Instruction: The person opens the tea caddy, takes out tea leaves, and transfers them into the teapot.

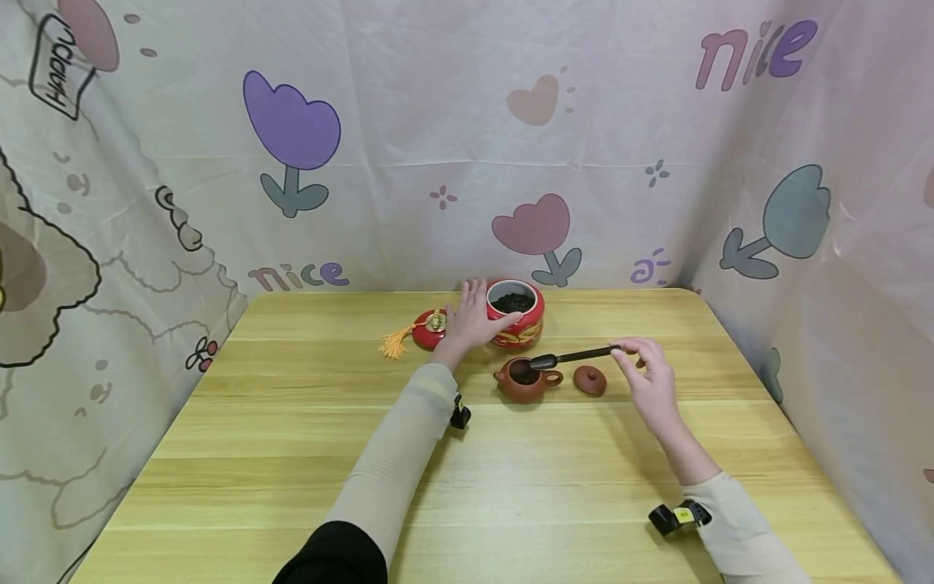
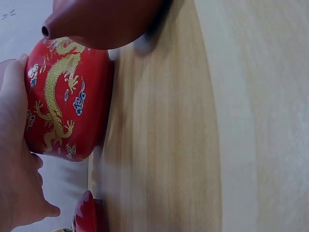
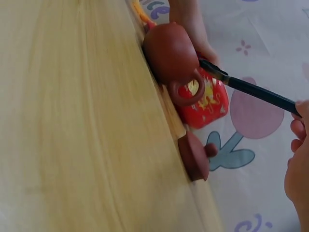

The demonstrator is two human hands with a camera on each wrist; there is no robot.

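My right hand (image 1: 652,381) pinches the end of a long dark tea scoop (image 1: 584,354). Its scoop end rests at the open top of a brown clay teapot (image 1: 522,389), whose inside looks dark. Behind the teapot stands a red jar (image 1: 527,330) holding dark loose tea leaves (image 1: 513,302). A gold dragon decorates the jar's side in the left wrist view. My left hand (image 1: 473,323) rests against the jar's left side, fingers straight and thumb across the front. In the right wrist view, the scoop (image 3: 260,94) slopes down to the teapot (image 3: 170,52).
Right of the teapot lies its small knobbed lid (image 1: 589,380). A red jar lid (image 1: 429,329) with an orange tassel (image 1: 395,343) sits left of the jar, partly behind the left hand. The wooden table (image 1: 511,487) meets a printed cloth (image 1: 409,162) at its far edge.
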